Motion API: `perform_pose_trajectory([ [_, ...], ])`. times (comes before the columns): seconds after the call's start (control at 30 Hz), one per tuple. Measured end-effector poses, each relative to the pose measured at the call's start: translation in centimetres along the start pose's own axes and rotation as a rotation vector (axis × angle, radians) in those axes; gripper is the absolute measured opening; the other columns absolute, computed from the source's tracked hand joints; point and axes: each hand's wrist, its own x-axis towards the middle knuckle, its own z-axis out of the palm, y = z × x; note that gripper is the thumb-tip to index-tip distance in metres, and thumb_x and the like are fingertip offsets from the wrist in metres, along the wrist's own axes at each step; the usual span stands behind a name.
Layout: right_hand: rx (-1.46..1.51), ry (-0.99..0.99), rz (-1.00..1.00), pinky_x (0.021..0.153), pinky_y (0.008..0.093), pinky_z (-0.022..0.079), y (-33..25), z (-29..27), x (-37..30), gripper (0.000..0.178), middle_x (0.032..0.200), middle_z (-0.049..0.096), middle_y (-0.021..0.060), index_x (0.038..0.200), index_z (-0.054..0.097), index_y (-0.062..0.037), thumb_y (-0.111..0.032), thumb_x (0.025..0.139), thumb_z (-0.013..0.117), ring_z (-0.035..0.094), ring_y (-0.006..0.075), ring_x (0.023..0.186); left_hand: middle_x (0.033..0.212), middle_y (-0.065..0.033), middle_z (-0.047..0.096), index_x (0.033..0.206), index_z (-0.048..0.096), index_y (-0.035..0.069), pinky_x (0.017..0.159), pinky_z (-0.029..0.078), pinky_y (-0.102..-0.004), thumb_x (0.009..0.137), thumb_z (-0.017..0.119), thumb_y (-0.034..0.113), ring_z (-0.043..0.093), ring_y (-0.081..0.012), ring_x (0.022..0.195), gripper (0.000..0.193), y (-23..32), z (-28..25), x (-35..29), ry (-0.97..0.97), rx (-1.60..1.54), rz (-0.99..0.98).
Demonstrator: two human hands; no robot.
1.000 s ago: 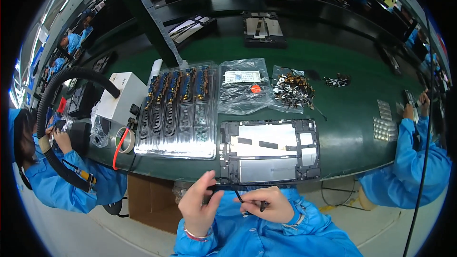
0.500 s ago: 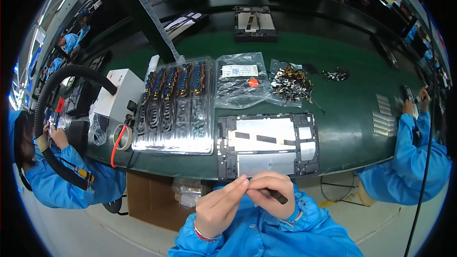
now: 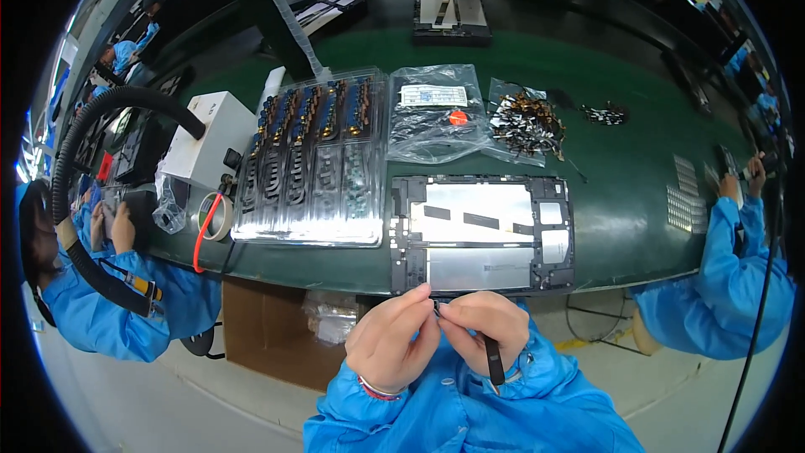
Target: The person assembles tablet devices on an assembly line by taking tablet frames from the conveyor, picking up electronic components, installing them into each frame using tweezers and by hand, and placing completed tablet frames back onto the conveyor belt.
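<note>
My left hand (image 3: pixel 392 341) and my right hand (image 3: pixel 488 332) meet just off the bench's front edge, fingers bent into pinches. Between their fingertips sits a tiny dark part (image 3: pixel 436 308), too small to name. A slim dark stick-like tool (image 3: pixel 495 362) is tucked in my right hand, its end pointing down toward the sleeve. Right beyond my fingers lies an opened tablet-like housing (image 3: pixel 549 275), black-framed, with silver panels and dark strips inside. My hands are close to its near edge; whether they touch it I cannot tell.
A clear tray (image 3: pixel 309 231) of small parts stands left of the housing. Behind lie a plastic bag (image 3: pixel 432 134), a heap of little cables (image 3: pixel 527 126) and a smaller cable pile (image 3: pixel 605 113). A white box with a black hose (image 3: pixel 92 105) stands left. Co-workers sit on both sides.
My hands have turned and drawn slightly apart at the fingertips, where a small dark part now shows. The tool has swung to point more downward. The whole view has shifted slightly.
</note>
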Motion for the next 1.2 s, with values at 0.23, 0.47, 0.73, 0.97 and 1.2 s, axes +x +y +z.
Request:
perform_pose_trajectory([
  [0.23, 0.068, -0.061, 0.154, 0.054, 0.0265, 0.046, -0.8, -1.4, 0.2, 0.023, 0.075, 0.063, 0.0101, 0.086, 0.067, -0.0020, 0.006, 0.065, 0.069, 0.061, 0.0200, 0.066, 0.090, -0.0183, 0.065, 0.075, 0.062, -0.001, 0.076, 0.049, -0.0318, 0.062, 0.061, -0.009, 0.064, -0.0280, 0.085, 0.015, -4.2, -1.5, 2.5, 0.012, 0.193, -0.017],
  [0.47, 0.123, -0.039, 0.102, 0.054, 0.0254, 0.046, -0.7, -2.1, -0.2, 0.024, 0.074, 0.063, 0.0100, 0.087, 0.067, -0.0021, 0.007, 0.065, 0.069, 0.061, 0.0191, 0.065, 0.120, -0.0102, 0.053, 0.072, 0.063, 0.006, 0.096, 0.033, -0.0443, 0.069, 0.064, 0.008, 0.047, -0.0287, 0.112, 0.004, -14.6, -0.3, 10.6, -0.136, 0.835, 0.145],
  [0.73, 0.122, -0.019, 0.056, 0.055, 0.0251, 0.047, -0.6, -2.9, -0.6, 0.024, 0.073, 0.063, 0.0093, 0.085, 0.067, -0.0021, 0.007, 0.062, 0.069, 0.061, 0.0188, 0.065, 0.121, -0.0053, 0.052, 0.082, 0.066, 0.012, 0.097, 0.028, -0.0553, 0.073, 0.062, 0.015, 0.044, -0.0231, 0.115, 0.010, -15.6, -1.0, 9.1, -0.391, 0.930, 0.183],
  [0.97, 0.076, -0.026, 0.089, 0.053, 0.0241, 0.045, 0.3, -4.4, 0.0, 0.020, 0.072, 0.062, 0.0089, 0.084, 0.067, -0.0031, 0.004, 0.065, 0.069, 0.060, 0.0183, 0.062, 0.102, -0.0136, 0.060, 0.092, 0.063, 0.002, 0.084, 0.043, -0.0347, 0.073, 0.056, -0.001, 0.057, -0.0309, 0.095, 0.020, -9.1, -4.1, 7.8, -0.109, 0.302, -0.080],
  [1.2, -0.384, 0.071, -0.072, 0.051, 0.0221, 0.040, 0.6, -9.8, 4.9, 0.016, 0.077, 0.059, 0.0078, 0.080, 0.066, -0.0036, 0.005, 0.066, 0.064, 0.053, 0.0132, 0.060, 0.091, -0.0159, 0.061, 0.095, 0.060, 0.000, 0.076, 0.047, -0.0357, 0.074, 0.052, -0.002, 0.059, -0.0303, 0.087, 0.023, -5.5, 3.7, 8.6, -0.528, -0.090, 0.034],
])
